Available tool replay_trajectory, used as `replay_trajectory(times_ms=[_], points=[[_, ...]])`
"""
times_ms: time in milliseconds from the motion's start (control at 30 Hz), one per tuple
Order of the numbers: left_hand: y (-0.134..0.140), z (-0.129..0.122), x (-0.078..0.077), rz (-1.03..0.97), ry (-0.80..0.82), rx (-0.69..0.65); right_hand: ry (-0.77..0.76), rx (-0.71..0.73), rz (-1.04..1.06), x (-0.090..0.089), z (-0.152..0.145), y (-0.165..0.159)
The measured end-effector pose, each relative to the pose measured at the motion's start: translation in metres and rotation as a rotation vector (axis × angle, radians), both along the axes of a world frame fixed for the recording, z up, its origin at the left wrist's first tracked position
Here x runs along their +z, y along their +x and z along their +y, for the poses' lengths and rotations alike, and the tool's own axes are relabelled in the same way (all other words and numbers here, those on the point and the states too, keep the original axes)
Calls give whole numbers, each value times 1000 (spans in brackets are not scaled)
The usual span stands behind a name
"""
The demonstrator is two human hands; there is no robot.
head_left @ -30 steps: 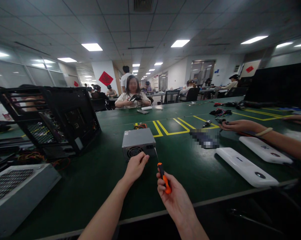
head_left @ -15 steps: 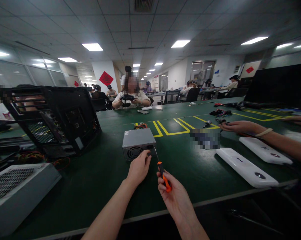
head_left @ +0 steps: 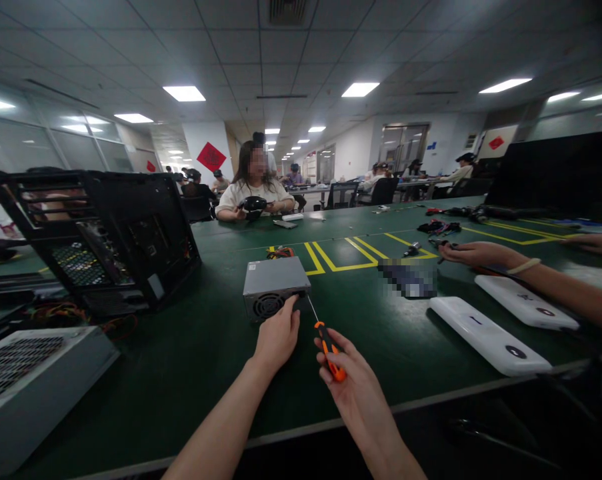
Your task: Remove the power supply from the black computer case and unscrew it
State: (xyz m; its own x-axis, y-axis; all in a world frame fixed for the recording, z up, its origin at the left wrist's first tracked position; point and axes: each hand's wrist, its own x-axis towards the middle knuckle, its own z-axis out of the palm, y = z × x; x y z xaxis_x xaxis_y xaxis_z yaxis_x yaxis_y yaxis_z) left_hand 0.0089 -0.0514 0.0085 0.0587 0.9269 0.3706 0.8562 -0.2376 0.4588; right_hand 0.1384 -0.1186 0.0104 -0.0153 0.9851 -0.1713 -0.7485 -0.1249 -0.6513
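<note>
A grey computer power supply unit [head_left: 275, 277] sits on the green table, its fan grille and socket facing me. My left hand [head_left: 277, 332] is at its front face, fingers bent together, with the index fingertip against the face near the socket. Whether anything small is between the fingers is hidden. My right hand [head_left: 351, 377] is closed around the handle of an orange and black screwdriver [head_left: 325, 343]. Its thin shaft slants up and left, the tip at the unit's front right edge, near my left fingertips. Colored cables [head_left: 281, 253] show behind the unit.
At left stand an open black computer case [head_left: 145, 247] and a grey metal box with a perforated top [head_left: 55, 380]. At right lie white devices [head_left: 485, 333], and a co-worker's hand [head_left: 473, 255] holds cable ends. Another person [head_left: 253, 187] sits opposite with a black object.
The screwdriver handle has turned slightly in my right hand, and its fingers have shifted. My left index finger sits a little higher on the unit. The person opposite has moved left.
</note>
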Motion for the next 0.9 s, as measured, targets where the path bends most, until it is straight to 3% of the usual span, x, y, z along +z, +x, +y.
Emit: replay_trajectory(times_ms=[267, 400, 700, 900], points=[[5, -1, 8, 66, -5, 78, 315, -203, -429, -4, -5, 7], [7, -1, 8, 174, -2, 96, 407, -223, -606, -2, -3, 9], [11, 3, 5, 359, 68, 80, 453, -203, -654, 0, 0, 14], [9, 2, 6, 456, 136, 74, 518, -210, -803, -4, 1, 16]])
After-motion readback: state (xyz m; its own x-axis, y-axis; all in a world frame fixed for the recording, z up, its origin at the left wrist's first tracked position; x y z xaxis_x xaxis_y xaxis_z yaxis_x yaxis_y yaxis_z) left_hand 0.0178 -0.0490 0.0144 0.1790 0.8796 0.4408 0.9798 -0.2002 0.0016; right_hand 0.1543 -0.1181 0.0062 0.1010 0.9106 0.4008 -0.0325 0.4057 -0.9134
